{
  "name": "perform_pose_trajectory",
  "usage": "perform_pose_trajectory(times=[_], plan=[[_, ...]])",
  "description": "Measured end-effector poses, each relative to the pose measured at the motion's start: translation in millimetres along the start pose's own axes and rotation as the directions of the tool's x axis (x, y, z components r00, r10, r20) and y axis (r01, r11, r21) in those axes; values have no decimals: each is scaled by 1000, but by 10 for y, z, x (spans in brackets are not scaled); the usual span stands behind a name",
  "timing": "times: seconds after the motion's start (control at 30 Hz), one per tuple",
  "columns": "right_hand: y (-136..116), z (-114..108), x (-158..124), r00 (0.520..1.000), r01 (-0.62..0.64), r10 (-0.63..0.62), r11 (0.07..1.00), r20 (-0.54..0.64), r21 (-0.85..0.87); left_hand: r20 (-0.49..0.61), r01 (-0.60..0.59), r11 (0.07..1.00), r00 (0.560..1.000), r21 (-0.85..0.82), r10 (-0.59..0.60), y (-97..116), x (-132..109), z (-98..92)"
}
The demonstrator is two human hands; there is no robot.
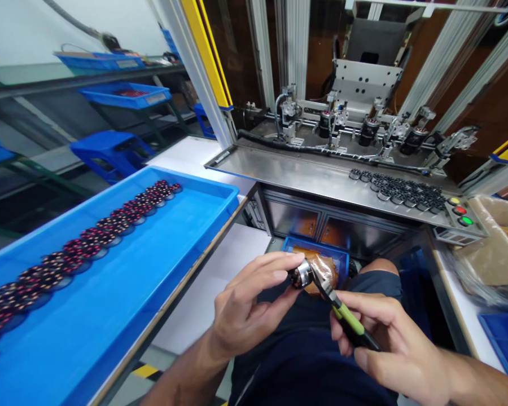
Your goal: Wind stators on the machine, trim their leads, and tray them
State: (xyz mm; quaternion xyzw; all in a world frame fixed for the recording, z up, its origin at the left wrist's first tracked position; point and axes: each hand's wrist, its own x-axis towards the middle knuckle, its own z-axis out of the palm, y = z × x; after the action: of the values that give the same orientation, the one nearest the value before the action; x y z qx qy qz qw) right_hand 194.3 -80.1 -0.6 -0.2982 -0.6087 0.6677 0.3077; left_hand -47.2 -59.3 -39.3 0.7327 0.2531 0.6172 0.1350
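Note:
My left hand pinches a small round motor part with a silver rim between thumb and fingertips, over my lap. My right hand grips a tool with a green and black handle. Its metal tip touches the motor part. Both hands are closed around what they hold, low in the middle of the view.
A large blue tray on my left holds a long row of wound stators. Ahead, a machine's steel shelf carries several dark parts and coloured buttons. A small blue bin sits below. Plastic bags lie at right.

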Motion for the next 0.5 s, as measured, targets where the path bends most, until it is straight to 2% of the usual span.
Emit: perform_pose_trajectory(times=[0.17, 0.33, 0.4, 0.5], plan=[[-19, -3, 28, 1000, -16, 16, 1000, -11, 4, -4, 26, 999, 1000, 25, -26, 19, 21, -8], [-63, -8, 101, 1000, -3, 3, 978, 2, -208, -11, 21, 993, 1000, 118, -20, 41, 38, -19], [-61, -4, 123, 1000, -15, 7, 967, -30, -254, -13, 4, 984, 1000, 180, -2, 41, 48, -20], [-24, -7, 131, 991, -84, 64, 979, -114, -188, -20, -31, 963, 999, 267, 38, 31, 73, -22]])
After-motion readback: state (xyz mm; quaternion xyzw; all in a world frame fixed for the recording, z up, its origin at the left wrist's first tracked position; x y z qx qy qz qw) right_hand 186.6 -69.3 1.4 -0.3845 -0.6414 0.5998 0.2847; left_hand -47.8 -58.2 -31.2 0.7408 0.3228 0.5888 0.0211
